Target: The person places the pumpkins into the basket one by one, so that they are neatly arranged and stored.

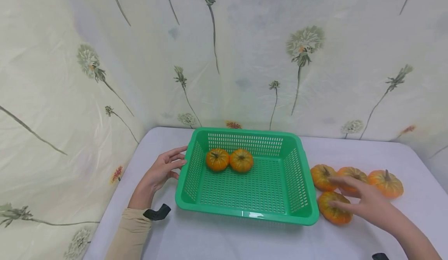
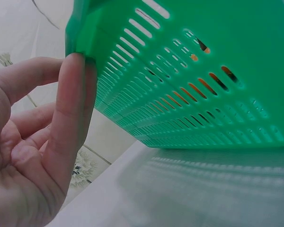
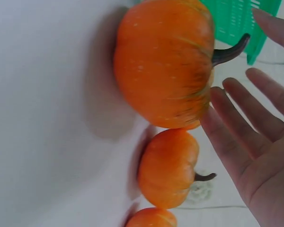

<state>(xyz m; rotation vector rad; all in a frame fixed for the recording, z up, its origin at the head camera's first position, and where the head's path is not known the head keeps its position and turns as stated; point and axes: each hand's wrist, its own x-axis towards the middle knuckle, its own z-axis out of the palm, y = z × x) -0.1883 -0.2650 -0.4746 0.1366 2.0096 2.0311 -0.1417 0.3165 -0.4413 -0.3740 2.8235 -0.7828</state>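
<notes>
Right of the basket [image 1: 217, 210], the right hand [image 1: 367, 199] partly hides pumpkins [image 1: 327, 210]; left of it, a sleeve [image 1: 130, 232] is cut off.

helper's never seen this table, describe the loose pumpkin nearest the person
Find the green plastic basket. Just right of it is the near pumpkin, partly covered by the right hand. It alone sits in front of the row of three loose pumpkins.

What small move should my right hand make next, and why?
Probably curl the fingers around the front loose pumpkin: your right hand is right at it, not yet gripping, and the green basket, holding two pumpkins, has bare floor.
</notes>
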